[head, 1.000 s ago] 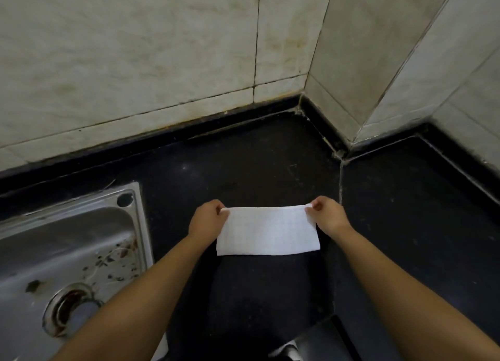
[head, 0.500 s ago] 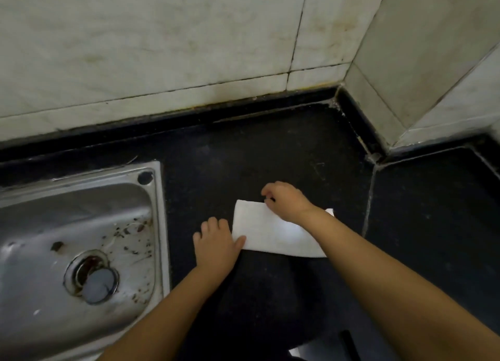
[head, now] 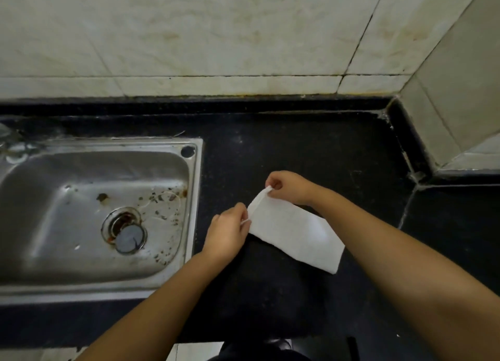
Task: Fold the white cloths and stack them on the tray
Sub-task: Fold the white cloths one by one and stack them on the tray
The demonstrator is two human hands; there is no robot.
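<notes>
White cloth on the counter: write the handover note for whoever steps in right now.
Left hand pinches the near corner of the white cloth's left end; right hand pinches the far corner of that end.
The cloth is a folded strip on the black counter, right of the steel sink, its left end lifted.
Done: at least one fold.
Left: finish folding, then stack it on the tray, which is not in view.

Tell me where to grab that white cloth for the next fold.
Grip the white cloth at its two corners on the short end nearest the sink, from above, as the left hand and right hand do. That end is lifted; the rest lies flat.
</notes>
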